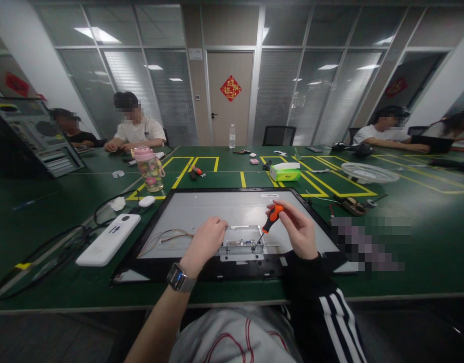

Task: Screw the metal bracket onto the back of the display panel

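A monitor panel lies face down on the green table, its grey back up inside a black frame. Near its front edge sits a small metal bracket box. My right hand is closed round an orange-and-black screwdriver, whose tip points down at the bracket's right side. My left hand, a watch on its wrist, rests curled on the panel against the bracket's left edge; what its fingers hold, if anything, is hidden. Thin coloured wires run left from it.
A white flat device and black cables lie left of the panel. Behind stand a pink-lidded bottle, a green tissue box, a white fan grille and a computer case. Several people sit at the far sides.
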The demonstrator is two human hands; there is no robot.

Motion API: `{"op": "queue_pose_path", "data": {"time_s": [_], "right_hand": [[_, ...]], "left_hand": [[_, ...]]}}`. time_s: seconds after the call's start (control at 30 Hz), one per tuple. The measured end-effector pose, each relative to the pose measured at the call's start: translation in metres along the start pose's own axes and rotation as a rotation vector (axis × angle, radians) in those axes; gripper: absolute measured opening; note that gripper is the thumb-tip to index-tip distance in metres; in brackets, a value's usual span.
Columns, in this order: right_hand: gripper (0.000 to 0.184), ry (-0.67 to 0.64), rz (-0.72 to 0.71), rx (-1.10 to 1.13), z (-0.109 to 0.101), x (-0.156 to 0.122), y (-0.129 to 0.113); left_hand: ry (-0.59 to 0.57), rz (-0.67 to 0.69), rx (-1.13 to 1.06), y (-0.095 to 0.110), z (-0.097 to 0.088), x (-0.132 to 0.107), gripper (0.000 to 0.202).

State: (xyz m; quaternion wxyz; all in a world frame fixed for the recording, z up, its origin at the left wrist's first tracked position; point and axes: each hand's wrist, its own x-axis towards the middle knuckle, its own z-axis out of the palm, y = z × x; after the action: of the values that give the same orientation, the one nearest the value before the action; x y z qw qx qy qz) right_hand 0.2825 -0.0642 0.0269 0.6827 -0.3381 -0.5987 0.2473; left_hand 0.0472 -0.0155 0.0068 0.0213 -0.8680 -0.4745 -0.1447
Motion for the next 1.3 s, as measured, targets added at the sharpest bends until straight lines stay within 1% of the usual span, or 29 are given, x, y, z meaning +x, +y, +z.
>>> {"op": "queue_pose_path", "data": {"time_s": [0.07,0.1,0.17,0.2,0.27,0.33,0.4,0.47,0.5,0.57,0.6,0.67,0.7,0.73,0.77,0.8,0.83,0.87,0.93,0.97,1.07,1.1,1.17,1.2,1.23,1.3], "right_hand": [[0.019,0.000,0.003,-0.004,-0.001,0.002,0.000],[0.018,-0.002,0.004,-0.017,-0.002,0.003,-0.001],[0.019,-0.018,0.009,-0.060,-0.004,0.007,-0.002],[0.019,-0.032,0.013,-0.087,-0.005,0.010,-0.004],[0.020,-0.078,0.022,-0.142,-0.007,0.015,-0.008],[0.021,-0.133,0.025,-0.192,-0.009,0.020,-0.012],[0.021,-0.165,0.022,-0.237,-0.009,0.024,-0.016],[0.021,-0.166,0.009,-0.271,-0.009,0.025,-0.018],[0.021,-0.166,0.002,-0.283,-0.008,0.025,-0.019],[0.020,-0.173,-0.016,-0.300,-0.006,0.024,-0.022],[0.019,-0.183,-0.024,-0.310,-0.005,0.024,-0.025],[0.018,-0.208,-0.044,-0.336,-0.001,0.022,-0.030],[0.017,-0.220,-0.058,-0.349,0.001,0.021,-0.033],[0.017,-0.236,-0.076,-0.361,0.004,0.020,-0.036],[0.016,-0.251,-0.094,-0.368,0.007,0.019,-0.039],[0.016,-0.263,-0.113,-0.374,0.010,0.019,-0.041],[0.015,-0.272,-0.131,-0.382,0.013,0.019,-0.043],[0.015,-0.281,-0.148,-0.390,0.016,0.019,-0.045],[0.014,-0.300,-0.168,-0.411,0.021,0.019,-0.046],[0.013,-0.310,-0.172,-0.424,0.023,0.020,-0.047],[0.013,-0.319,-0.164,-0.460,0.024,0.023,-0.045],[0.014,-0.317,-0.161,-0.471,0.024,0.024,-0.044],[0.015,-0.319,-0.164,-0.498,0.023,0.028,-0.043],[0.015,-0.326,-0.168,-0.515,0.023,0.030,-0.043],[0.015,-0.339,-0.173,-0.534,0.024,0.031,-0.043],[0.015,-0.376,-0.177,-0.580,0.024,0.035,-0.045]], "left_hand": [[0.058,0.007,0.010,-0.001,-0.003,0.001,0.025],[0.114,0.015,0.018,-0.001,-0.006,0.001,0.024],[0.272,0.058,0.040,0.007,-0.013,0.000,0.021],[0.353,0.093,0.048,0.014,-0.016,-0.003,0.019],[0.447,0.238,0.015,0.039,-0.016,-0.012,0.019],[0.452,0.411,-0.072,0.072,-0.008,-0.023,0.021],[0.401,0.546,-0.146,0.106,0.008,-0.035,0.030],[0.347,0.579,-0.201,0.135,0.025,-0.042,0.045],[0.310,0.575,-0.231,0.146,0.031,-0.044,0.047],[0.214,0.523,-0.364,0.160,0.035,-0.045,0.040],[0.161,0.436,-0.499,0.164,0.034,-0.045,0.043],[0.061,0.146,-0.834,0.169,0.024,-0.043,0.059],[0.039,0.025,-1.004,0.172,0.019,-0.041,0.066],[0.048,-0.065,-1.162,0.174,0.013,-0.040,0.073],[0.059,-0.112,-1.305,0.177,0.009,-0.038,0.079],[0.066,-0.127,-1.442,0.181,0.006,-0.036,0.080],[0.076,-0.129,-1.575,0.185,0.006,-0.034,0.077],[0.066,-0.129,-1.697,0.190,0.007,-0.033,0.069],[-0.005,-0.185,-1.848,0.201,0.014,-0.032,0.056],[-0.046,-0.215,-1.872,0.206,0.020,-0.034,0.053],[-0.054,-0.254,-1.898,0.217,0.037,-0.042,0.056],[-0.064,-0.252,-1.912,0.219,0.042,-0.045,0.059],[-0.042,-0.188,-1.943,0.222,0.048,-0.051,0.062],[-0.050,-0.179,-1.958,0.223,0.050,-0.053,0.063],[-0.076,-0.173,-1.966,0.223,0.051,-0.054,0.063],[-0.167,-0.174,-1.976,0.225,0.053,-0.055,0.066]]}}
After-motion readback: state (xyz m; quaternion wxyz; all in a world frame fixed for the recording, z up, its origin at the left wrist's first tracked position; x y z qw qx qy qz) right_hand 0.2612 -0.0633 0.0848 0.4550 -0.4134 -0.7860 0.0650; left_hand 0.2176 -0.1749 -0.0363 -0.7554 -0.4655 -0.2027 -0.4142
